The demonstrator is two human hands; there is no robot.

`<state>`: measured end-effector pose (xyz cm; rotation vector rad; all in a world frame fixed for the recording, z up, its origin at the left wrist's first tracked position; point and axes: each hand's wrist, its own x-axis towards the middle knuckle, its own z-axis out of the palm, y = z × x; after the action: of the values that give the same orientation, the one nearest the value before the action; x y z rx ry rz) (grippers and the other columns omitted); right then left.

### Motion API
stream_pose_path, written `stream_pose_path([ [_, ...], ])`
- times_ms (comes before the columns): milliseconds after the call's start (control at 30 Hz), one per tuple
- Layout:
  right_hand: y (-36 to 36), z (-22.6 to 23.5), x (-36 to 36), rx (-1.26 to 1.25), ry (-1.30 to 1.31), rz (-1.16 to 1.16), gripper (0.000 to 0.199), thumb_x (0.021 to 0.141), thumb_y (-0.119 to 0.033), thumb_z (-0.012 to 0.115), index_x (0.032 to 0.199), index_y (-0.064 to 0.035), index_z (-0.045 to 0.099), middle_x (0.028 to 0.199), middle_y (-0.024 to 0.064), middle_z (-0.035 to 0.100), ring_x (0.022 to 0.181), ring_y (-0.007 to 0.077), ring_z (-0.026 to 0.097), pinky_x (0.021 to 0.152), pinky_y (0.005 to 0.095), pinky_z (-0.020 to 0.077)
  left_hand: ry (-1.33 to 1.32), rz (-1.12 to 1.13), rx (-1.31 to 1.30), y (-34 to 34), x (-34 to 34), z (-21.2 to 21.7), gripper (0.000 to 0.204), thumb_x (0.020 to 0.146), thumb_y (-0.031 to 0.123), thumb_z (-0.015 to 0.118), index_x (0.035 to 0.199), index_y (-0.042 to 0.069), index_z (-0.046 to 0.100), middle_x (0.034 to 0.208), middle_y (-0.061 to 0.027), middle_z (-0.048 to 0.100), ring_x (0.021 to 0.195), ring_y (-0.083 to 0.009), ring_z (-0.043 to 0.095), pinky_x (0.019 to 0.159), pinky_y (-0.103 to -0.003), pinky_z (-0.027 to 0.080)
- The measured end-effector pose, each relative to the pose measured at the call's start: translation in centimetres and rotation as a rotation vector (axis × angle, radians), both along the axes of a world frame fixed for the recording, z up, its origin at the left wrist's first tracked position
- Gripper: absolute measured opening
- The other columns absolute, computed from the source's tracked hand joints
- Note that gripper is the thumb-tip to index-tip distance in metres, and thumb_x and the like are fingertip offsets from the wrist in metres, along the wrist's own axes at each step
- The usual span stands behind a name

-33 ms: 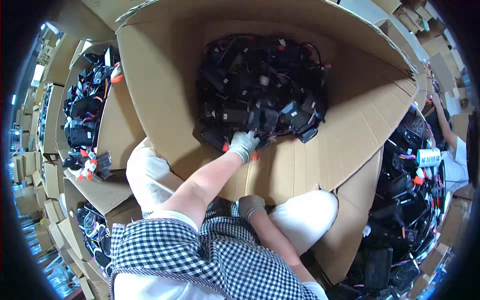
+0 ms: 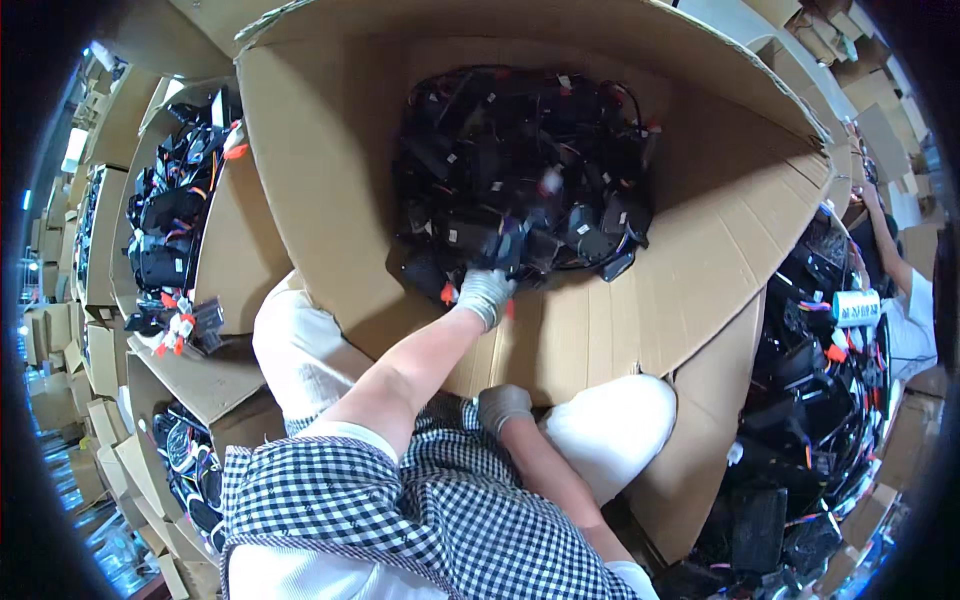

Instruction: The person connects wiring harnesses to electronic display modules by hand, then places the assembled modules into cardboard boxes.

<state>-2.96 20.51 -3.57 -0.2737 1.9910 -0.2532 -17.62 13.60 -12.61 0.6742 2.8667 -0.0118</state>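
Observation:
My left hand (image 2: 485, 294), in a pale knit glove, reaches to the near edge of a pile of black plastic devices with wires (image 2: 455, 165) inside a big cardboard box (image 2: 600, 345). Its fingers are closed around a black plastic device (image 2: 511, 248), which is blurred and partly lost against the pile. Red connectors (image 2: 448, 292) hang beside the glove. My right hand (image 2: 503, 407), gloved too, rests curled in my lap by the checkered apron (image 2: 330, 490); whatever its fingers may hold is hidden.
Another open carton with black wired devices (image 2: 165, 225) stands at left. To the right lies a larger heap of similar devices (image 2: 810, 400), with a light blue cylindrical item (image 2: 857, 309) on it. Beyond it shows a co-worker's arm (image 2: 888, 235). Stacked cartons (image 2: 70, 400) line the far left.
The black device at my left fingers has shifted slightly. A small blurred white spot over the pile has moved right and nearer. My right hand stays nearly still.

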Motion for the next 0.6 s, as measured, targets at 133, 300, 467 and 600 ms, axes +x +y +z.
stream_pose_path([
  [133,-0.3,-2.5,1.2,0.031,0.041,-0.011,0.027,0.081,-0.019,0.047,0.096,-0.0082,0.067,0.102,0.0132,0.064,0.096,0.0282,0.062,0.080,0.0396,0.0493,0.385,-0.177,0.252,-2.2,5.0,-3.8,0.038,0.088,0.022,0.038,0.126,0.024,0.044,0.115,-0.0077,0.058,0.093,-0.0269,0.062,0.075,-0.041,0.051],
  [300,1.2,-1.2,0.9,-0.025,0.122,-0.046,0.028,0.077,-0.019,0.048,0.089,-0.0049,0.068,0.095,0.0190,0.064,0.090,0.0327,0.062,0.078,0.0428,0.0488,-0.261,-0.075,-0.072,-1.9,8.6,6.2,0.042,0.086,0.017,0.044,0.127,0.025,0.044,0.114,-0.0045,0.059,0.096,-0.0249,0.060,0.081,-0.042,0.047],
  [467,0.8,-1.1,1.5,-0.105,0.211,0.037,0.027,0.079,-0.021,0.047,0.086,-0.0038,0.067,0.093,0.0174,0.064,0.088,0.0323,0.062,0.078,0.0428,0.0483,-0.410,0.034,0.199,-5.7,7.6,14.5,0.024,0.077,0.023,0.057,0.099,0.018,0.066,0.095,-0.0091,0.065,0.084,-0.0237,0.063,0.075,-0.037,0.048],
  [600,3.0,-1.9,4.6,-0.299,0.438,0.298,0.030,0.085,-0.027,0.044,0.090,-0.0058,0.064,0.091,0.0174,0.063,0.083,0.0330,0.061,0.075,0.0446,0.0481,-0.431,0.269,1.030,-4.9,6.3,17.4,0.026,0.077,0.019,0.061,0.100,0.006,0.064,0.096,-0.0081,0.065,0.088,-0.0151,0.060,0.082,-0.028,0.047],
])
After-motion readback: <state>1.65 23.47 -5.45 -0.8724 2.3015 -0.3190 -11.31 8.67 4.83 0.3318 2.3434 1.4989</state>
